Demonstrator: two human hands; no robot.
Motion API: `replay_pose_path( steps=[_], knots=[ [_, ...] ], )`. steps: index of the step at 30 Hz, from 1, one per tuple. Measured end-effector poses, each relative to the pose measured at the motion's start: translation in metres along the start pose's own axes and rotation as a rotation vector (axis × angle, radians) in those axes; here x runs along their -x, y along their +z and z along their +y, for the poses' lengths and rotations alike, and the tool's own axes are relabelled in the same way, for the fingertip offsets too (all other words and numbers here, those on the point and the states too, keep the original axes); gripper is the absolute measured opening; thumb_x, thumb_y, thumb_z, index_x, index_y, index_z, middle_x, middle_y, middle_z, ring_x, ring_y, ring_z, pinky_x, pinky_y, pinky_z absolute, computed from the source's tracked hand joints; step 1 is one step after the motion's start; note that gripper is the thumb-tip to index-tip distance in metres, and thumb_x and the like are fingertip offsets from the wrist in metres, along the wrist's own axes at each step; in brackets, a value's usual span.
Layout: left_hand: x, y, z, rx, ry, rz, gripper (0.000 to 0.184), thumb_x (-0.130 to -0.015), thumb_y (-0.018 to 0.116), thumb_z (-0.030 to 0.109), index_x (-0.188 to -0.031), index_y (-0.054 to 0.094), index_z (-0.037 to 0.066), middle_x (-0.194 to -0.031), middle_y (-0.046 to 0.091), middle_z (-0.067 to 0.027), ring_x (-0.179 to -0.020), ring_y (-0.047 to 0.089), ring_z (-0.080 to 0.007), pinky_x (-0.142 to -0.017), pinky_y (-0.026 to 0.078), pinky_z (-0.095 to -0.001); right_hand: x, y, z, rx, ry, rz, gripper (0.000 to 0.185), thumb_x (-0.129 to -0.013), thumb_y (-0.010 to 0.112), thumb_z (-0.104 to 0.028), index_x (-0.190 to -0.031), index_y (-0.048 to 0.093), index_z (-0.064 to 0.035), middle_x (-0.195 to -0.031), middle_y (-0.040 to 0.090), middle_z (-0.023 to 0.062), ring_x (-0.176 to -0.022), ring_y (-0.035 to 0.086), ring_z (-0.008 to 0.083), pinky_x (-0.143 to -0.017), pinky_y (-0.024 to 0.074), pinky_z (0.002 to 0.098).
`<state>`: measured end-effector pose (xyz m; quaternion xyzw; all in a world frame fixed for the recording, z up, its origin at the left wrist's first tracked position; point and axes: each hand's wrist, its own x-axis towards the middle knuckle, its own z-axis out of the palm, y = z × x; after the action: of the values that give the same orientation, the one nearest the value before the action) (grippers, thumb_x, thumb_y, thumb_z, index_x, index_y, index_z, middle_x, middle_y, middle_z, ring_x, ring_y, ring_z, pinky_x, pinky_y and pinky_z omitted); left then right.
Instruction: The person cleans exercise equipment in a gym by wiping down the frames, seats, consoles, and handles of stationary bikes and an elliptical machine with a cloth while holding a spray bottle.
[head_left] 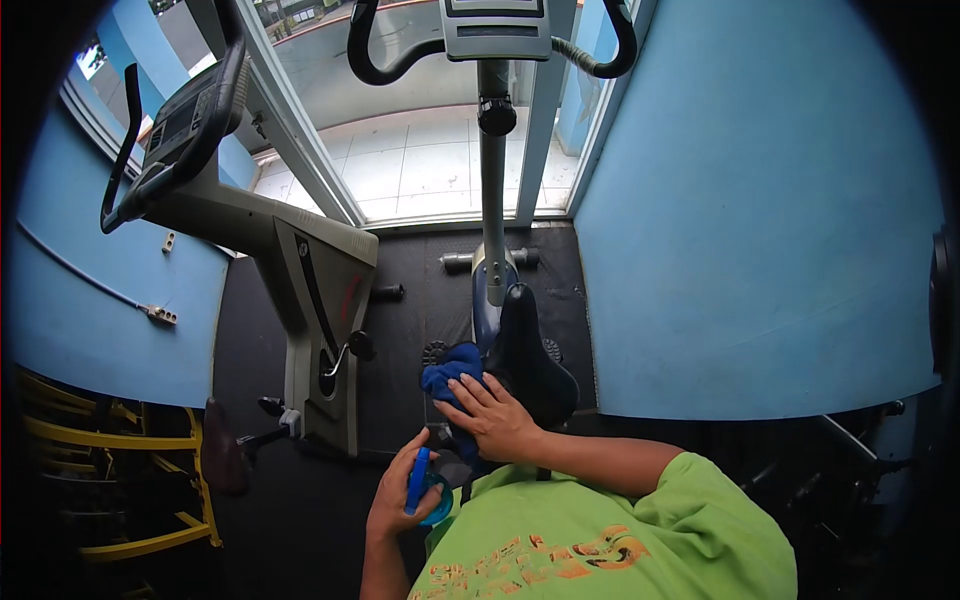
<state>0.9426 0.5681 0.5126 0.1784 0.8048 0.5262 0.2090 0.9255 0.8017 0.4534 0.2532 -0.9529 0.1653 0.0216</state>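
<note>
My left hand (398, 492) is wrapped round a spray bottle (436, 500) with a blue trigger head, held low in front of my body. My right hand (497, 418) presses its fingers onto a bunched blue cloth (455, 372), gripping it just left of the black saddle (533, 372) of an exercise bike. Part of the cloth hangs below the hand, towards the bottle. Beyond the saddle, the bike's grey post (493, 170) rises to a console (496, 28) with black handlebars (380, 70).
A second exercise bike (330, 300) stands to the left. Yellow metal frames (110, 438) are at lower left, near a power strip (160, 315) on the wall. A blue wall (750, 220) borders the right side. Black matting (420, 265) covers the floor up to a glass door (400, 85).
</note>
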Motion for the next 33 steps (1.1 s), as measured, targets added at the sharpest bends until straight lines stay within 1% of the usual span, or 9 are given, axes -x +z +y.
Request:
replay_pose_path(
  steps=[5,11,15,18,22,25,29,31,33],
  knots=[
    [-0.023,0.009,-0.009,-0.048,0.108,0.016,0.059,-0.068,0.071,0.008,-0.124,0.054,-0.002,-0.145,0.045,-0.023,-0.113,0.061,-0.0283,-0.094,0.048,-0.0362,-0.019,0.025,-0.008,0.266,0.06,-0.134,0.051,-0.087,0.052,-0.024,-0.138,0.052,-0.0169,-0.153,0.035,0.0185,-0.143,0.03,0.0338,-0.118,0.016,0.0519],
    [-0.038,0.018,0.009,0.012,0.069,-0.053,0.055,-0.068,0.072,0.01,-0.12,0.057,-0.001,-0.146,0.044,-0.0232,-0.123,0.057,-0.0307,-0.097,0.046,-0.0361,0.083,0.016,0.05,0.226,-0.199,0.187,0.05,-0.082,0.054,-0.019,-0.131,0.058,-0.0298,-0.158,0.029,0.0086,-0.148,0.022,0.023,-0.123,0.0075,0.0444],
    [-0.037,0.021,0.001,-0.095,0.143,-0.108,0.086,-0.067,0.07,0.005,-0.147,0.039,0.002,-0.118,0.058,-0.0119,-0.102,0.058,-0.0172,-0.089,0.046,-0.0282,0.133,0.025,0.101,0.172,-0.167,0.356,0.051,-0.077,0.058,-0.016,-0.126,0.06,-0.0314,-0.158,0.03,0.0094,-0.148,0.024,0.0246,-0.122,0.016,0.0454],
    [-0.038,0.027,0.003,-0.108,0.162,-0.132,0.086,-0.067,0.07,0.006,-0.147,0.039,0.003,-0.118,0.058,-0.0114,-0.102,0.058,-0.0178,-0.09,0.046,-0.0291,0.141,0.019,0.114,0.0,-0.09,0.291,0.049,-0.078,0.062,-0.012,-0.126,0.061,-0.0227,-0.155,0.034,0.0141,-0.144,0.033,0.031,-0.116,0.0312,0.0457],
    [-0.048,0.038,0.011,-0.156,0.255,-0.165,0.086,-0.066,0.071,0.006,-0.146,0.04,0.003,-0.118,0.058,-0.0114,-0.104,0.059,-0.0224,-0.095,0.044,-0.032,0.13,-0.003,0.101,-0.328,0.093,0.405,0.051,-0.083,0.061,-0.015,-0.134,0.056,-0.0147,-0.15,0.041,0.0171,-0.138,0.04,0.0339,-0.113,0.0353,0.0412],
    [-0.058,0.053,0.016,-0.199,0.242,-0.188,0.085,-0.066,0.071,0.005,-0.146,0.04,0.003,-0.118,0.058,-0.0115,-0.106,0.06,-0.0249,-0.097,0.043,-0.0328,0.126,0.02,0.112,-0.885,0.489,0.415,0.049,-0.091,0.057,-0.025,-0.136,0.053,-0.0058,-0.142,0.048,0.0216,-0.13,0.048,0.0391,-0.109,0.0389,0.0384],
    [-0.064,0.072,0.027,-0.251,0.167,-0.213,0.08,-0.067,0.071,0.005,-0.142,0.044,0.002,-0.116,0.058,-0.011,-0.104,0.06,-0.0236,-0.096,0.044,-0.0322,0.085,0.003,0.079,-0.794,0.703,0.397,0.055,-0.092,0.054,-0.03,-0.141,0.047,-0.0058,-0.136,0.051,0.0246,-0.125,0.051,0.0389,-0.107,0.0391,0.0415],
    [-0.064,0.079,0.03,-0.084,0.075,-0.178,0.07,-0.068,0.071,0.007,-0.133,0.047,0.001,-0.11,0.058,-0.0099,-0.099,0.059,-0.0208,-0.092,0.046,-0.0315,0.068,-0.007,0.061,-0.131,0.461,0.389,0.063,-0.09,0.053,-0.027,-0.148,0.038,-0.0068,-0.141,0.043,0.031,-0.127,0.047,0.0436,-0.108,0.0341,0.0517],
    [-0.066,0.078,0.014,-0.156,0.034,-0.226,0.065,-0.068,0.071,0.007,-0.128,0.048,0.002,-0.107,0.056,-0.0084,-0.096,0.058,-0.0187,-0.09,0.046,-0.0309,0.046,-0.009,0.05,-0.101,0.534,0.342,0.068,-0.089,0.053,-0.028,-0.15,0.032,-0.006,-0.141,0.039,0.0342,-0.127,0.045,0.0469,-0.108,0.0312,0.0561]
  ],
)
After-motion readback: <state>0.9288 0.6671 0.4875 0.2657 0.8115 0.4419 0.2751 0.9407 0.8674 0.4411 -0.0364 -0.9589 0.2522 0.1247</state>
